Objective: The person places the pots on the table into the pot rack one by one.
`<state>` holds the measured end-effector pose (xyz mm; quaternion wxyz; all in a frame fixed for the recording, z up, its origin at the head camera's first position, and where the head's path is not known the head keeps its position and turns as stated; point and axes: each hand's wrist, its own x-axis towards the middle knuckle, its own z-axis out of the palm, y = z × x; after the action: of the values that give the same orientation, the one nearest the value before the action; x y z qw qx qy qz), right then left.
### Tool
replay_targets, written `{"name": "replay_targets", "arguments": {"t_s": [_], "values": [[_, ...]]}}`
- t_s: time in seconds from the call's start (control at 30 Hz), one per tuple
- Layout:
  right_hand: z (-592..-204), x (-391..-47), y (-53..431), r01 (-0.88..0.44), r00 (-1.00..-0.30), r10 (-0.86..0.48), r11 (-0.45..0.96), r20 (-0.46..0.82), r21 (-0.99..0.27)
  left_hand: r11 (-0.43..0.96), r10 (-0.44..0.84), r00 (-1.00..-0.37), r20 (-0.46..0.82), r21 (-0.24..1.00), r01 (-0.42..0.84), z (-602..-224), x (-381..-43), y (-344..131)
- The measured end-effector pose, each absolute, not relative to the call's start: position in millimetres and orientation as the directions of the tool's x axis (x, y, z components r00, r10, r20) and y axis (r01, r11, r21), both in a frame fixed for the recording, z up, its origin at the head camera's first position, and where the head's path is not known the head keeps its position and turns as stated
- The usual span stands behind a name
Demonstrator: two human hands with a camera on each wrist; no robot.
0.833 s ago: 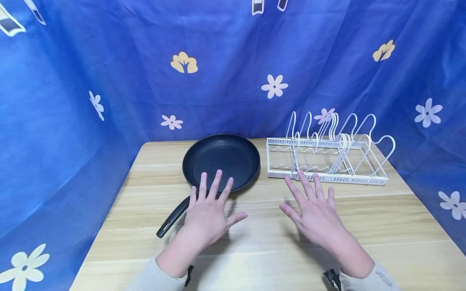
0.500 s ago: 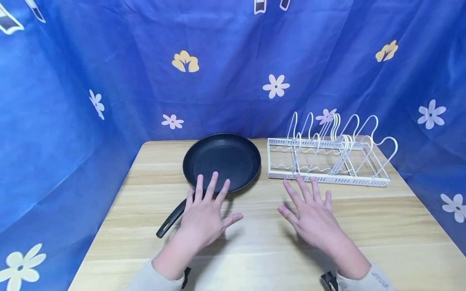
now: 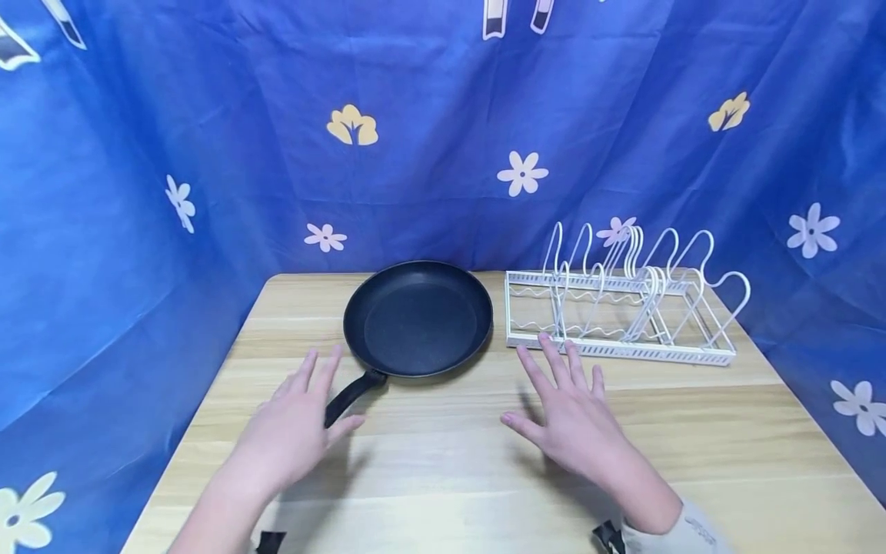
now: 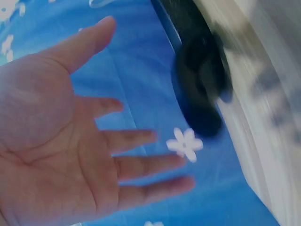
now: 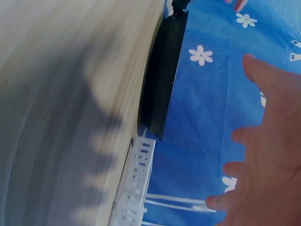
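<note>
A black frying pan (image 3: 425,323) lies on the wooden table, its handle (image 3: 351,396) angled toward the near left. My left hand (image 3: 291,431) hovers over the handle's end, fingers spread and holding nothing. In the left wrist view the palm (image 4: 56,141) faces the camera, with the blurred dark handle (image 4: 197,84) apart from the fingertips. My right hand (image 3: 574,419) is held above the table with spread fingers, its fingertips overlapping the front rail of a white wire rack (image 3: 623,350) in the head view. The right wrist view shows that hand (image 5: 268,155) with nothing in it.
The rack, with several upright looped dividers, stands at the back right of the wooden table (image 3: 443,492), to the right of the pan. A blue flowered cloth (image 3: 429,208) hangs behind and on both sides of the table.
My left hand has moved left, from beside the pan's near rim to over the handle's end. My right hand has shifted slightly left. Pan and rack stay in place.
</note>
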<state>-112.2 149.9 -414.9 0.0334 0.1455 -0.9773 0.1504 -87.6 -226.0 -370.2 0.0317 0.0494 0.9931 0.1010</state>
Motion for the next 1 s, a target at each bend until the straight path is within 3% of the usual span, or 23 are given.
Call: {"name": "replay_targets", "arguments": {"t_s": [0.17, 0.3, 0.5, 0.67, 0.8, 1.0], "values": [[-416.3, -112.5, 138.2, -0.34, -0.941, -0.312, 0.87, 0.135, -0.358, 0.96, 0.092, -0.979, -0.182, 0.276, 0.039, -374.3, -85.1, -259.3], [-416.9, -112.6, 127.2, -0.384, -0.922, -0.36, 0.811, 0.139, -0.442, 0.913, 0.094, -0.959, -0.268, 0.408, -0.024, -381.4, -87.2, -272.7], [-418.6, -113.8, 98.2, -0.368, -0.896, -0.443, 0.69, 0.039, -0.623, 0.802, 0.129, -0.95, -0.285, 0.594, -0.069, -393.3, -86.2, -276.1], [-423.8, -120.9, 70.2, -0.346, -0.856, -0.518, 0.576, -0.003, -0.741, 0.73, 0.126, -0.948, -0.293, 0.674, -0.112, -395.7, -82.8, -272.3], [-427.5, -126.0, 49.2, -0.232, -0.836, -0.544, 0.469, -0.072, -0.852, 0.699, 0.124, -0.946, -0.298, 0.703, -0.131, -395.9, -79.6, -267.2], [-436.7, -129.3, 16.9, 0.105, -0.789, -0.567, 0.256, -0.237, -0.961, 0.593, 0.209, -0.923, -0.325, 0.792, -0.144, -399.4, -74.8, -261.1]]}}
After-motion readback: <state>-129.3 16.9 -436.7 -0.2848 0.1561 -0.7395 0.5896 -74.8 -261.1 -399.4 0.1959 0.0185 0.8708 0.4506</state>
